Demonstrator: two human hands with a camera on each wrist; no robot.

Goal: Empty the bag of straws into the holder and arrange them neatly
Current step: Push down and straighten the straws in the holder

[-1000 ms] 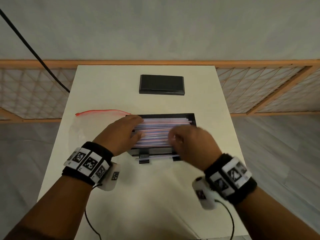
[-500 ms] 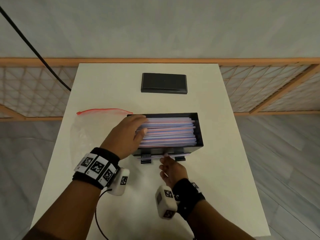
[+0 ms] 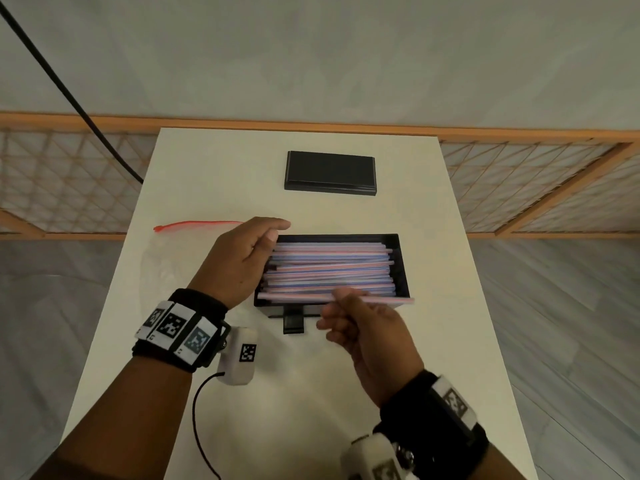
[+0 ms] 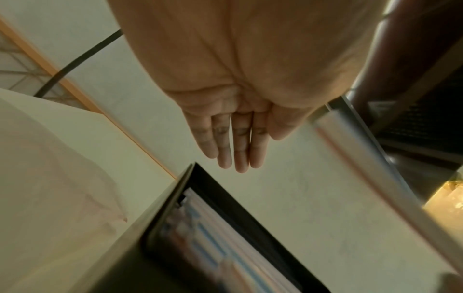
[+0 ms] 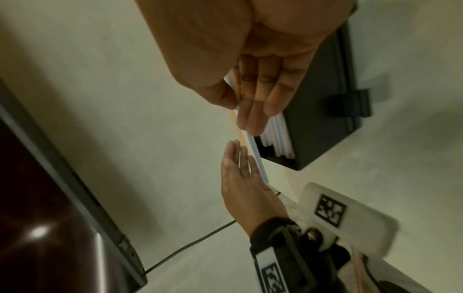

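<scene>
The black holder [image 3: 401, 268] stands mid-table, packed with pink and blue striped straws [image 3: 332, 268] lying left to right. My left hand [image 3: 275, 229] stands at its left end, fingers straight, beside the straw ends; the left wrist view shows flat fingers [image 4: 235, 146] above the holder [image 4: 225, 190]. My right hand [image 3: 341, 296] pinches a straw [image 3: 388, 300] between thumb and fingers over the holder's front rim. In the right wrist view the pinch [image 5: 240, 107] grips the straw [image 5: 255, 156] beside the holder [image 5: 318, 128]. The clear bag [image 3: 173, 265] with its red zip lies flat to the left.
A black lid [image 3: 330, 173] lies at the back of the white table [image 3: 311, 393]. A wooden lattice fence [image 3: 69, 188] runs behind the table, and a black cable [image 3: 69, 95] hangs at the left. Grey floor surrounds the table.
My right hand left the pile, dropped to the holder's front slot, and now holds a straw up at the front rim. My left hand shifted from lying on the straws to their left end.
</scene>
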